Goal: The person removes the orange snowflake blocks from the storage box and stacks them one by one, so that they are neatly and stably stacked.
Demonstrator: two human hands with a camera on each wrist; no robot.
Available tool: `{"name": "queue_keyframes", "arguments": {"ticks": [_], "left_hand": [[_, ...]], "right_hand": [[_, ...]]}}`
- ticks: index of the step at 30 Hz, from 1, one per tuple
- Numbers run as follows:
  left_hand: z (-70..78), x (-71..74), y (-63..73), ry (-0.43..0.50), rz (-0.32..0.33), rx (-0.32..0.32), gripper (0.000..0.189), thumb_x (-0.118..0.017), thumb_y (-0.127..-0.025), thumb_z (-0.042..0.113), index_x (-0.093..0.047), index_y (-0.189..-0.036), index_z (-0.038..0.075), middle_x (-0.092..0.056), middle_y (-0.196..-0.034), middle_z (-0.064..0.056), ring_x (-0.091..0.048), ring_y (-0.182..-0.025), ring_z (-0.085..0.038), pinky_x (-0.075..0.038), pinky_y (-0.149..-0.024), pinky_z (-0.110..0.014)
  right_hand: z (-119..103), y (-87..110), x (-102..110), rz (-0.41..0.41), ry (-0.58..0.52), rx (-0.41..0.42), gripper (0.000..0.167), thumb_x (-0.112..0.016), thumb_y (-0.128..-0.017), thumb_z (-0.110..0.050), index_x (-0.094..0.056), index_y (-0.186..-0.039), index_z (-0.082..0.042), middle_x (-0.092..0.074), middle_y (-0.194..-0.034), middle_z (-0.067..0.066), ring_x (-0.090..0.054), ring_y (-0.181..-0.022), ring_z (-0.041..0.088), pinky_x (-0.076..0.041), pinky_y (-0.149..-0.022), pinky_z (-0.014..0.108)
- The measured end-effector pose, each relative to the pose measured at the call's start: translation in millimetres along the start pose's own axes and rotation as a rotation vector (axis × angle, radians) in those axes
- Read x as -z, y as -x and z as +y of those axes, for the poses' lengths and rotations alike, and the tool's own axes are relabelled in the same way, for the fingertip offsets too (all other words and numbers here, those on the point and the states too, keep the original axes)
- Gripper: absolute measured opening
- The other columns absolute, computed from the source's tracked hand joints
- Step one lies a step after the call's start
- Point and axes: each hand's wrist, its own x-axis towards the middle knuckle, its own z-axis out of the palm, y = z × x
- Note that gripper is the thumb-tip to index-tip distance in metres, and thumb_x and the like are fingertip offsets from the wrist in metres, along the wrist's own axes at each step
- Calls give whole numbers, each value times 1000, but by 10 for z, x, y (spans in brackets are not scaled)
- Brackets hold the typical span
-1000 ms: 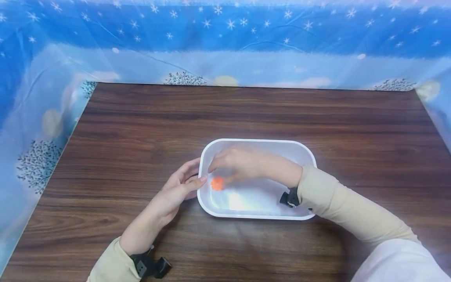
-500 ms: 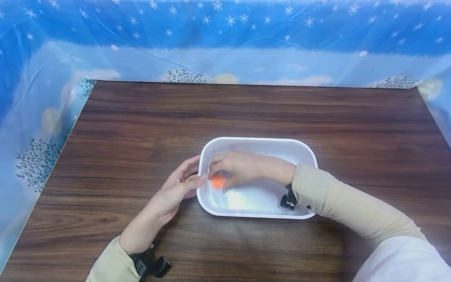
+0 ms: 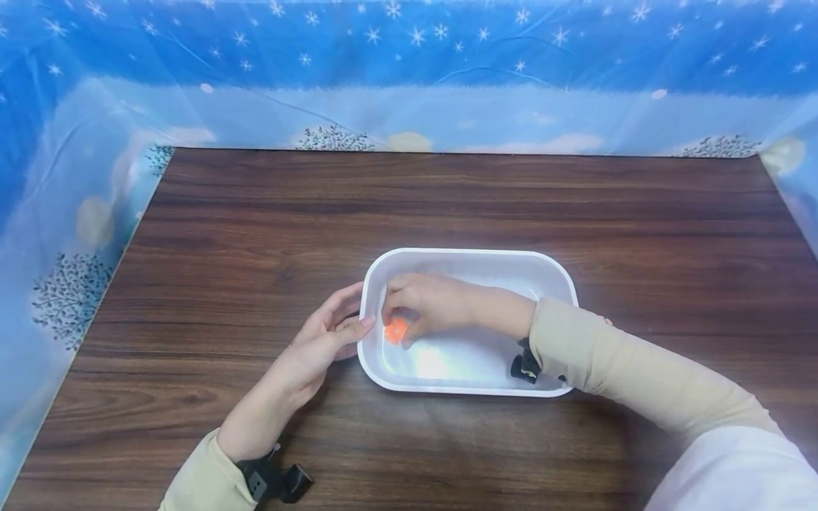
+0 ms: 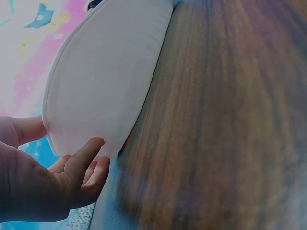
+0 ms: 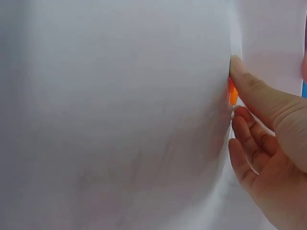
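Note:
A white rectangular plastic tub [image 3: 466, 389] with rounded corners stands on the table. On its floor, near the left end, is a small round orange disc [image 3: 395, 331] with paler lines across its face. My right hand [image 3: 434, 301] reaches down inside the tub, thumb and fingers curled around the disc's sides. The right wrist view shows the disc [image 5: 233, 92] edge-on between the thumb and the fingers, low by the tub floor. At the left end, my left hand [image 3: 326, 337] holds the tub, its thumb on the rim and its fingers against the outer wall [image 4: 105, 86].
The brown wood-grain table [image 3: 255, 234] extends around the tub on all sides. A blue snowflake-patterned cloth [image 3: 409, 64] hangs behind and to the left. A tiny orange-and-white bit [image 3: 607, 321] peeks out beyond the right sleeve [image 3: 639, 376].
My right hand has lowered into the tub, and its thumb and fingers have closed in around the orange disc. The left hand stays in place at the tub's left end.

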Motion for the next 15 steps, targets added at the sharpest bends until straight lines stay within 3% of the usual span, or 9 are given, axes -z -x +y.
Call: {"name": "queue_keyframes", "arguments": {"ticks": [15], "left_hand": [[-9,-3,-16,-5,6,-3,60,-55,-92,14,-28,-145,12,-35,-144,-12,-44,-124,-28,-43,-91,-34]], "right_hand": [[-25,-9,4,-32,-43,-32,31,-80,-71,-21,-67,-97,-10,-57,-97,0,-53,-95,14,-41,-89,25]]}}
